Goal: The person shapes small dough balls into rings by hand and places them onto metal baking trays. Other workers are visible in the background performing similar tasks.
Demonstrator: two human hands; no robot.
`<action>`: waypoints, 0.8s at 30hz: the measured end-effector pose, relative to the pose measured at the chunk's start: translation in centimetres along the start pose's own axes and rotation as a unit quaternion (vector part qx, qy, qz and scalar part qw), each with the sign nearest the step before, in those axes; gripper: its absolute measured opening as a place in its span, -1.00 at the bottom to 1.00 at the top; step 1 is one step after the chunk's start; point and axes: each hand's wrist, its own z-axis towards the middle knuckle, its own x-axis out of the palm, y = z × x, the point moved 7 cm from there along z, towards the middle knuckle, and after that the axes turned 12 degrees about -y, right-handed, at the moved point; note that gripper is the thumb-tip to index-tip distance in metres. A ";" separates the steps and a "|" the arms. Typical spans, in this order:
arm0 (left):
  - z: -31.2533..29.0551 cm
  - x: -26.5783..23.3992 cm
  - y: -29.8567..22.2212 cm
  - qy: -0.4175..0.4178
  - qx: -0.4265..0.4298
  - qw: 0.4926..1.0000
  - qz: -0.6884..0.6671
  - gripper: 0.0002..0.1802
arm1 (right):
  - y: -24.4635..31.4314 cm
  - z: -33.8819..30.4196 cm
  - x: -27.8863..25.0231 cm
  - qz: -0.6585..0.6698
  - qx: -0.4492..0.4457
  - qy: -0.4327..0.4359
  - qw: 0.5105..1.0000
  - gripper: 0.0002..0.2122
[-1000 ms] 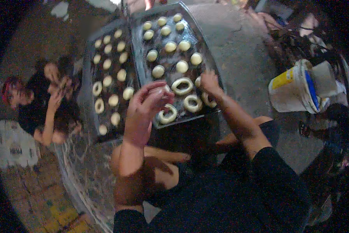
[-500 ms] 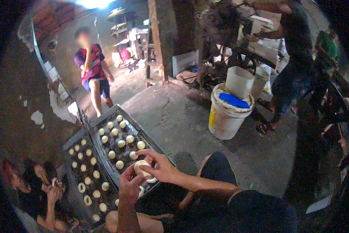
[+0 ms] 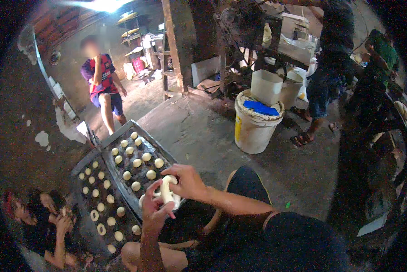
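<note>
On the concrete floor (image 3: 203,136), a white bucket (image 3: 254,131) with a blue lid stands at two o'clock from the hands, and two dark trays lie at ten o'clock: the near tray (image 3: 121,145) carries dough balls, the far tray (image 3: 83,161) balls and rings. Over the near tray's lower corner, the right hand (image 3: 185,181) and left hand (image 3: 154,209) meet on a pale dough ring (image 3: 168,191). Each grip is clamped on it, right from above, left from below.
</note>
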 end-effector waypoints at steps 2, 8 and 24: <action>0.6 -1.5 0.1 -0.050 0.005 0.994 0.102 -0.10 | -0.5 -0.8 1.9 -0.022 0.047 0.113 0.992 -0.73; 1.2 -3.7 -2.0 -0.104 0.178 0.962 0.181 -0.51 | 0.8 -2.8 2.9 0.320 0.306 0.155 0.883 -0.76; 0.5 -6.8 -4.9 -0.107 0.060 0.965 0.233 -0.43 | 0.7 -0.5 5.9 0.365 0.370 0.245 0.818 -0.71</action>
